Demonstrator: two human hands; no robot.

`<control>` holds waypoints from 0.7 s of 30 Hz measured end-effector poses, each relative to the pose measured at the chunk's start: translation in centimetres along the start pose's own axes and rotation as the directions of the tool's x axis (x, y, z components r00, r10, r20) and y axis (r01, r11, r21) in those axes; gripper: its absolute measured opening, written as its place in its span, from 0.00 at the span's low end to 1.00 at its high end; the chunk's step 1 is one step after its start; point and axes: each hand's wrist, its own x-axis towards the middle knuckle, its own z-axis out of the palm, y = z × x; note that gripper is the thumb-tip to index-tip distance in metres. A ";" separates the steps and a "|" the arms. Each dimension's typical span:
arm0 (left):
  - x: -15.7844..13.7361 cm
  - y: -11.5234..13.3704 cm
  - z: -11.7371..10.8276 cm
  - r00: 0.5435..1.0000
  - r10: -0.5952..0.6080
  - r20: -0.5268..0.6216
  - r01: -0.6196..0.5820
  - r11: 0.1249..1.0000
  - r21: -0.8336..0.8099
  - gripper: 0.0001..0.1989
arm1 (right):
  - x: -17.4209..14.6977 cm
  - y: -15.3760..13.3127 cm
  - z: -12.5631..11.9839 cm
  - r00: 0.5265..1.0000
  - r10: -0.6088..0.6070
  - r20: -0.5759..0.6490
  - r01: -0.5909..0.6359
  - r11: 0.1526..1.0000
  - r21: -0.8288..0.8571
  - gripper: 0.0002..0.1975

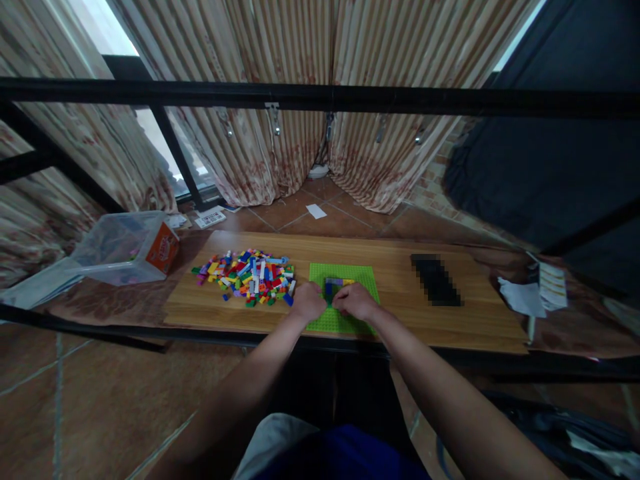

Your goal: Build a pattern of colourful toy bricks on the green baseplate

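Observation:
A green baseplate (345, 325) lies on the wooden board in front of me. On it stands a small row of toy bricks (341, 281), blue at the left, greyish purple along the back and yellow at the right. My left hand (309, 301) rests at the plate's left edge with its fingers curled, close to the blue bricks. From the right, my right hand (354, 300) reaches over the plate, fingers pinched together just beside the bricks. Whatever either hand's fingertips hold is too small or hidden to make out.
A heap of mixed coloured bricks (255, 277) lies left of the plate on the wooden board (400, 327). Farther left is a clear plastic box (120, 247) with an orange label. A blurred black object (435, 280) lies at the right. A black metal bar (320, 97) crosses beyond the board.

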 end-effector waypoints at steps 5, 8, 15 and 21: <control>0.2 -0.2 0.2 1.000 -0.022 0.008 0.022 1.000 0.021 0.18 | 0.2 0.1 0.2 1.000 -0.001 -0.013 0.002 1.000 0.019 0.04; 0.1 0.0 0.0 1.000 -0.023 0.017 0.023 1.000 0.012 0.17 | 0.1 -0.1 0.1 1.000 0.006 -0.003 -0.006 0.999 0.050 0.05; -0.3 0.4 -0.7 0.995 -0.038 0.087 0.042 0.998 -0.041 0.17 | 0.4 0.0 0.0 0.999 0.053 -0.001 -0.053 0.989 0.141 0.03; 0.6 0.6 -0.7 0.997 -0.045 0.063 0.046 0.999 -0.009 0.11 | 0.8 0.3 0.1 0.997 0.072 0.017 -0.074 0.985 0.153 0.04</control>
